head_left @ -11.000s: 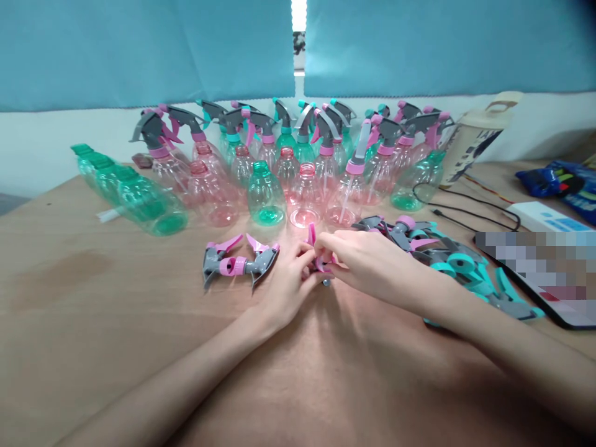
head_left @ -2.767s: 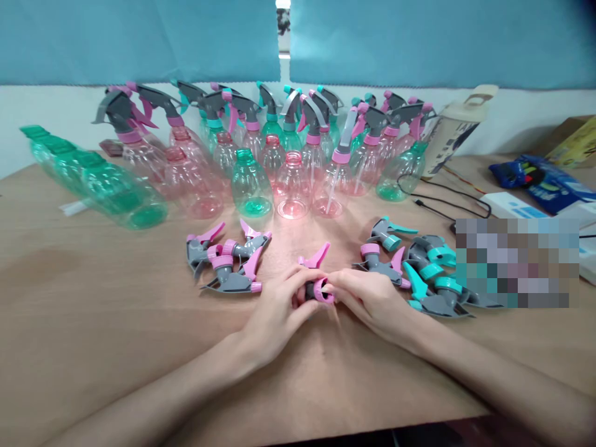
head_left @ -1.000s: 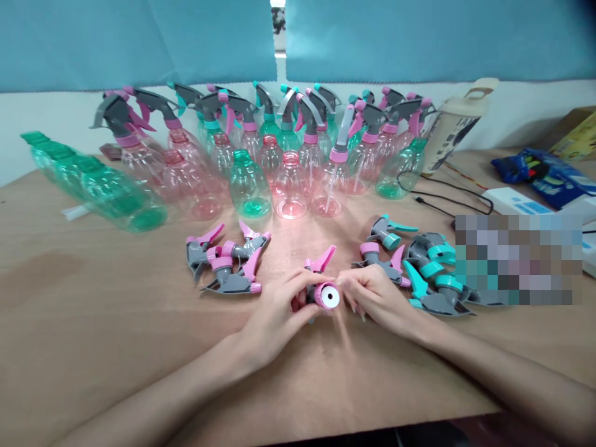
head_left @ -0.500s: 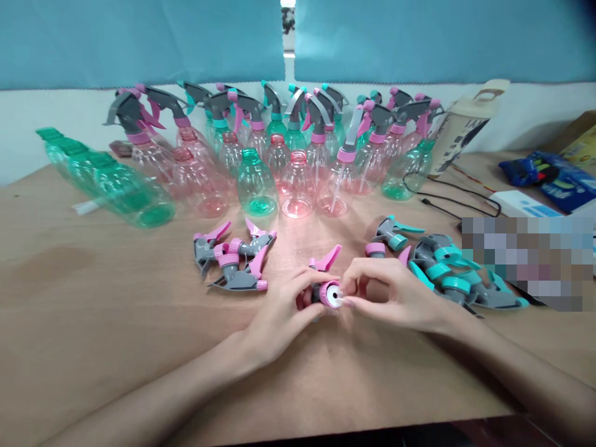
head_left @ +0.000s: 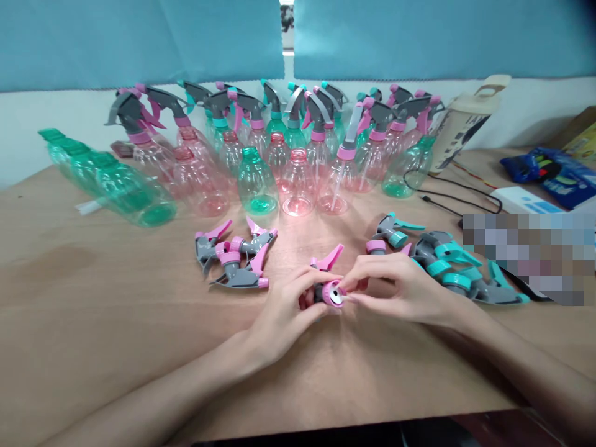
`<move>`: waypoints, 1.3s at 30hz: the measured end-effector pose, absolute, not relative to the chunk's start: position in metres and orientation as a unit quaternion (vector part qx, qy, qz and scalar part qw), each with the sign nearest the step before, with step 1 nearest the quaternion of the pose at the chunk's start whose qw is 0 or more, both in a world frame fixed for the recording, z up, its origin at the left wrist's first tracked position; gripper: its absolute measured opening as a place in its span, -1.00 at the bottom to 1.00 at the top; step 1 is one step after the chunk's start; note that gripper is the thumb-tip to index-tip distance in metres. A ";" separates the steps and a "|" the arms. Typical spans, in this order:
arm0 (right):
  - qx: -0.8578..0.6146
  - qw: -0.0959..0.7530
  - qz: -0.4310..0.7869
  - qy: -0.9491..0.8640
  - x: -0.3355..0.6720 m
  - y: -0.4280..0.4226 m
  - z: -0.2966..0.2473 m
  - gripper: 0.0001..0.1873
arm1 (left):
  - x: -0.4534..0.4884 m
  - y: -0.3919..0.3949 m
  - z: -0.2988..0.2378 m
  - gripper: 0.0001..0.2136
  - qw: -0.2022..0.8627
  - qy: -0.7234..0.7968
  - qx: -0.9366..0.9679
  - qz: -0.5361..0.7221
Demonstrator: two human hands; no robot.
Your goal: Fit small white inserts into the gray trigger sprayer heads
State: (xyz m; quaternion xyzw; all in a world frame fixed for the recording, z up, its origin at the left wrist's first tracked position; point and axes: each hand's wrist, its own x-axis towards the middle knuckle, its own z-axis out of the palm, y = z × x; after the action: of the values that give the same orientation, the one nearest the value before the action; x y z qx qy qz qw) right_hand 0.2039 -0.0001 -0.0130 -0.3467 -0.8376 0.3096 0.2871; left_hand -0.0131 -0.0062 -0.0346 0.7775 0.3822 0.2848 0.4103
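Note:
My left hand (head_left: 286, 304) is wrapped around a grey and pink trigger spray head (head_left: 329, 256), its pink trigger pointing up and away. The pink screw collar (head_left: 328, 300) faces me and to the right. Inside the collar sits a white disc (head_left: 334, 296) with a dark hole in its centre. My right hand (head_left: 395, 285) is closed in a pinch, thumb and forefinger at the collar's right edge. A small whitish bit shows at those fingertips, too small to make out. Loose pink spray heads (head_left: 237, 264) lie left of my hands, and turquoise ones (head_left: 437, 268) lie to the right.
Open green bottles (head_left: 257, 186) and pink bottles (head_left: 298, 186) stand in front of several rows of bottles with spray heads on. More green bottles (head_left: 135, 192) lean at the left. A cream tumbler (head_left: 465, 127), a black cable (head_left: 442, 202) and a blue packet (head_left: 565, 180) are at the right.
My right fingertips have shifted slightly over the collar's right rim. The white disc looks more tilted, with a dark gap along its lower edge. My left hand keeps its hold.

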 end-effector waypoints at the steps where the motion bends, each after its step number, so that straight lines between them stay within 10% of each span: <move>1: -0.344 0.288 0.298 -0.843 0.204 0.000 -0.014 -0.89 | -0.013 -0.006 -0.035 -0.68 0.408 0.382 0.778 0.286; 39: -0.350 0.325 0.112 -0.871 0.196 -0.007 -0.021 -0.86 | -0.013 -0.005 -0.036 -0.66 0.371 0.383 0.797 0.284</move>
State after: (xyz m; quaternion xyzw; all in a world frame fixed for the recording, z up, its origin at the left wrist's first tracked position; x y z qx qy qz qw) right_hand 0.1956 -0.0075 -0.0213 -0.3496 -0.8714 0.1121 0.3255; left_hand -0.0128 -0.0052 -0.0363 0.7968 0.3828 0.2838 0.3714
